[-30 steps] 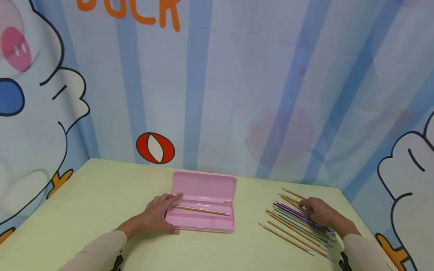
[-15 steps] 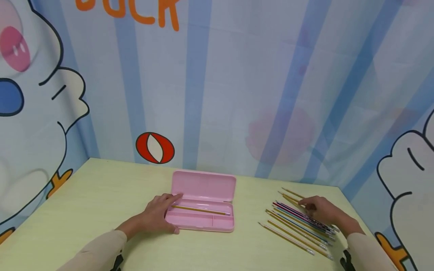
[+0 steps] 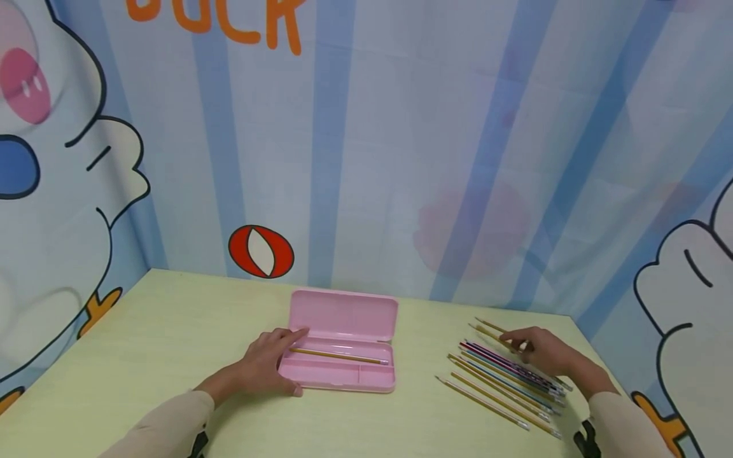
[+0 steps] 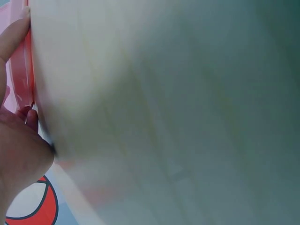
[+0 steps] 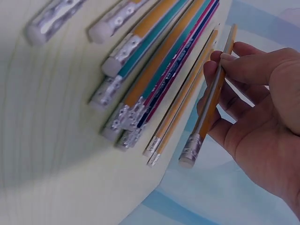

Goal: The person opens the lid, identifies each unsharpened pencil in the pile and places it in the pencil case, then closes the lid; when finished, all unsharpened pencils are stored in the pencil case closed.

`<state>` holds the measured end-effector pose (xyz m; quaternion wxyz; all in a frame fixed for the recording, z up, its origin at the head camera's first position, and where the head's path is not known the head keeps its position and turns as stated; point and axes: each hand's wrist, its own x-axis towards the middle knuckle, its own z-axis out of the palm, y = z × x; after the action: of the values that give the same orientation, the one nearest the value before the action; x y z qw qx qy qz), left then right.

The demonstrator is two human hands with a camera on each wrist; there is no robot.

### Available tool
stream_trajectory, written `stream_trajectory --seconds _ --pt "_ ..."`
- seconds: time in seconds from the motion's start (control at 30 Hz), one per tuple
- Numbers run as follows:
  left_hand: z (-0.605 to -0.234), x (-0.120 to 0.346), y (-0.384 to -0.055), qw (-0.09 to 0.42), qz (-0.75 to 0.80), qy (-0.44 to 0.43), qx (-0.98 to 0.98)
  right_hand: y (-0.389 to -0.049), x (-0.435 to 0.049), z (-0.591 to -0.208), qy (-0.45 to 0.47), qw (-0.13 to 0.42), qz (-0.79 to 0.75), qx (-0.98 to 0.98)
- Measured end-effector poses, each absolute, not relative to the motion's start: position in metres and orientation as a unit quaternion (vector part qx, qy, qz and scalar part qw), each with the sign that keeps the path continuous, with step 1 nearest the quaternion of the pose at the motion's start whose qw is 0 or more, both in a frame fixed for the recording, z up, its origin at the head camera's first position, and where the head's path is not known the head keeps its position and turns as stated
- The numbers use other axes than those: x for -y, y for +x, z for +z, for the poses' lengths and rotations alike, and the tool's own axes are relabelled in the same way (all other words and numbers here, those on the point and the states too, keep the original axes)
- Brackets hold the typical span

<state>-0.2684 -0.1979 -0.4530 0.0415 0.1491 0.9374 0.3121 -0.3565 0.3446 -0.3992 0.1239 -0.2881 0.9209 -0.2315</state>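
Observation:
In the head view, an open pink pencil case lies mid-table, with a yellow pencil in its rear compartment. My left hand grips the case's left end, thumb at the front edge and fingers by the hinge. In the left wrist view that hand shows only partly, against the case's side. At the right, my right hand is over the back of a row of pencils. Its thumb and fingers pinch a yellow pencil, eraser end towards the wrist camera, raised off the row.
Several pencils lie side by side on the right of the table, yellow, blue-green and striped; the nearest is a yellow pencil. The pale table ends at a printed cloth backdrop behind and at both sides.
My right hand has shifted slightly back and up from the row, pinching a yellow pencil. The left hand and the pencil case have kept their places.

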Motion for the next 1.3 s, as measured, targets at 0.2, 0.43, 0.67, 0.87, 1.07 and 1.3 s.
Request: stream_trajectory --seconds 0.2,0.43,0.67,0.87,1.07,1.3 --pt "-0.455 0.196 -0.269 0.042 0.310 0.148 -0.938 -0.352 -0.337 -0.394 -0.307 0.135 -0.253 -0.907" --pt "-0.456 0.196 -0.268 0.036 0.302 0.152 -0.940 -0.346 -0.320 -0.383 -0.322 0.146 -0.259 -0.899" --pt "-0.454 0.196 -0.268 0.032 0.301 0.153 -0.941 -0.340 -0.308 -0.376 -0.334 0.145 -0.260 -0.894" --pt "-0.453 0.196 -0.268 0.030 0.300 0.154 -0.941 -0.334 -0.294 -0.370 -0.357 0.145 -0.265 -0.884" --pt "-0.453 0.196 -0.269 0.031 0.301 0.152 -0.941 -0.327 -0.272 -0.367 -0.387 0.148 -0.272 -0.869" --pt "-0.451 0.196 -0.268 0.035 0.307 0.146 -0.940 -0.326 -0.241 -0.368 -0.406 0.134 -0.255 -0.867"
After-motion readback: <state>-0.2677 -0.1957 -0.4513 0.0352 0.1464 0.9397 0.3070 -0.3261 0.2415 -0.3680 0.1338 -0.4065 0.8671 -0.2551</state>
